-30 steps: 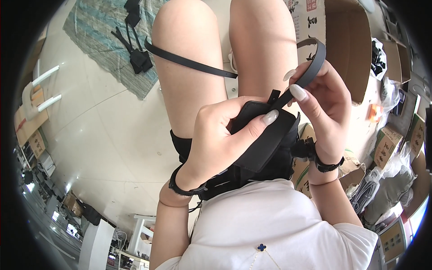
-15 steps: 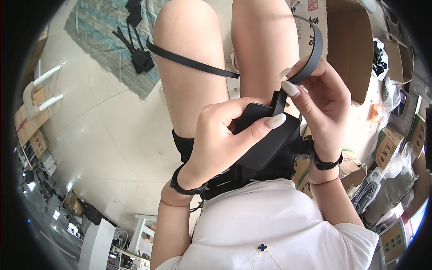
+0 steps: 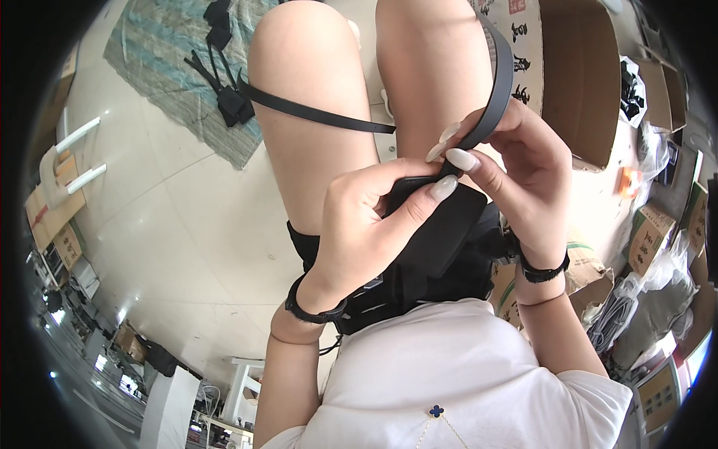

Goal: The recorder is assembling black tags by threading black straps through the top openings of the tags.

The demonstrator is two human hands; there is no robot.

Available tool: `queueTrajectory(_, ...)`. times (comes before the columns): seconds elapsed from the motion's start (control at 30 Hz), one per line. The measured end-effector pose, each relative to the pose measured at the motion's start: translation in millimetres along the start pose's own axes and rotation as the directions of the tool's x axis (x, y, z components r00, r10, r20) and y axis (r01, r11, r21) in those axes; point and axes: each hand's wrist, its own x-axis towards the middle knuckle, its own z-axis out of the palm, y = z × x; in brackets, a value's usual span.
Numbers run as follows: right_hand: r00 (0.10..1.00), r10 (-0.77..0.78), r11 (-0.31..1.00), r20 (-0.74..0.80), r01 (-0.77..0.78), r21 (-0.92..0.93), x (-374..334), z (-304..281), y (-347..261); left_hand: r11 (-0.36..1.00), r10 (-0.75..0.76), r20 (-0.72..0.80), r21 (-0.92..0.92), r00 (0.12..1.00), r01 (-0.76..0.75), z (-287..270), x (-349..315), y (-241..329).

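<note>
Less strap (image 3: 501, 82) now separates right hand (image 3: 529, 168) (pinching it) from left hand (image 3: 360, 228), gripping flat black piece (image 3: 445, 228).

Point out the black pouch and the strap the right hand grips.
Black pouch (image 3: 445, 233): head view, middle of its flat face.
Strap (image 3: 504, 75): head view, on its curved upper stretch.

The right hand (image 3: 535, 168) has slid toward eight o'clock, its pinch on the flat black strap (image 3: 503, 78) now close to the twelve-o'clock edge of the black leather-look pouch (image 3: 443, 236). Its thumbnail, earlier clear of the left hand's (image 3: 366, 228) thumbnail, has come just beside it. The strap's curve has shifted toward nine o'clock. The short tab that stuck up at the pouch's twelve o'clock is hidden at the fingers.
</note>
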Motion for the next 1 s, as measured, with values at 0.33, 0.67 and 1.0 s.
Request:
queueTrajectory(0.33,0.994,-0.012,0.996,-0.113,0.002,-0.084,0,1,3,0.996,-0.093,-0.031,-0.005,0.995,0.093,2,7,-5)
queueTrajectory(0.67,0.954,0.011,0.991,-0.300,0.030,0.131,17,-16,-2,1.000,-0.009,-0.148,-0.003,0.989,0.009,-5,3,10)
queueTrajectory(1.0,0.730,-0.040,0.951,-0.682,-0.181,-0.249,67,-134,144,0.965,0.231,-0.490,0.003,0.841,-0.263,-5,16,40)
